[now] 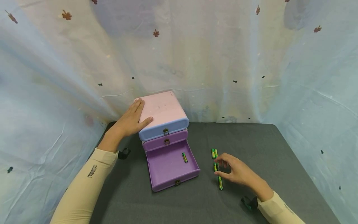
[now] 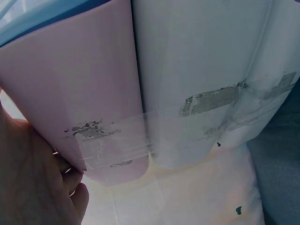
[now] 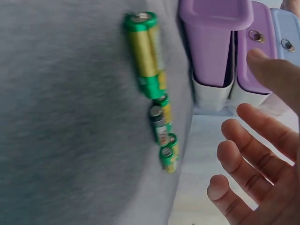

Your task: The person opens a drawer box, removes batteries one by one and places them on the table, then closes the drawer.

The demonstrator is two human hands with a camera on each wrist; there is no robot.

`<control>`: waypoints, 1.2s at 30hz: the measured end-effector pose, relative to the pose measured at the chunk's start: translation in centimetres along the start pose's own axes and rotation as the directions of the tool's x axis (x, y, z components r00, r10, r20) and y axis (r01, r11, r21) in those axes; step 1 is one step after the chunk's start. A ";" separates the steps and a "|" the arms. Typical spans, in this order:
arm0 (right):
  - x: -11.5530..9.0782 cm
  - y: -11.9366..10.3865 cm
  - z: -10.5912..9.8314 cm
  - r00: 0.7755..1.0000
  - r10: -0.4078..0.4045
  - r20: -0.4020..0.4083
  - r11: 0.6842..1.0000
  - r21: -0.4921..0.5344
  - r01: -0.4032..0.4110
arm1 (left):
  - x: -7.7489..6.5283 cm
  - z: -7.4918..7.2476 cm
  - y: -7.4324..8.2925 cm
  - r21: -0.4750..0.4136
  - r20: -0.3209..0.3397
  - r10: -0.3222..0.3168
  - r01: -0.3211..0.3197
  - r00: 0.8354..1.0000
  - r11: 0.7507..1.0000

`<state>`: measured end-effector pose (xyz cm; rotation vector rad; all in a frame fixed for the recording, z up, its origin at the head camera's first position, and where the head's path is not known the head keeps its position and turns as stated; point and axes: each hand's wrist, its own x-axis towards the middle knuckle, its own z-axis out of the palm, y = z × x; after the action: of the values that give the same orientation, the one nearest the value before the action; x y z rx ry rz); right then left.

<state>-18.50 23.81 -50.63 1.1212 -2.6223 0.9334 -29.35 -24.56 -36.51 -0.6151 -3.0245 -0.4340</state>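
Note:
A small drawer cabinet with a pink top stands on the table, its bottom purple drawer pulled out. One green-and-yellow battery lies inside that drawer. My left hand rests on the cabinet's top at the left edge, thumb spread; in the left wrist view its fingers lie against the pink side. To the right of the drawer, my right hand hovers by a row of batteries, thumb apart from the bent fingers, nothing held. The right wrist view shows a dark-and-white battery among the green ones.
Above the open drawer sit a shut purple drawer and a blue one, each with a ring pull. Grey cloth covers the table. A patterned curtain hangs behind and at both sides.

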 end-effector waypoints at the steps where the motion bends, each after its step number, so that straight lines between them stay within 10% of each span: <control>1: 0.3 -0.1 -0.1 1.000 0.006 0.005 1.000 0.003 -0.006 | 0.0 0.0 0.0 0.001 -0.001 0.000 0.000 1.000 1.000; 36: 10.0 -2.1 2.7 0.978 0.042 0.206 0.995 -0.101 -0.021 | 0.1 0.0 0.0 0.010 -0.005 0.005 -0.005 1.000 1.000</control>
<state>-23.88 15.08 -48.25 1.2162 -2.8237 0.7185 -29.44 -24.53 -36.48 -0.6197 -3.0178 -0.4191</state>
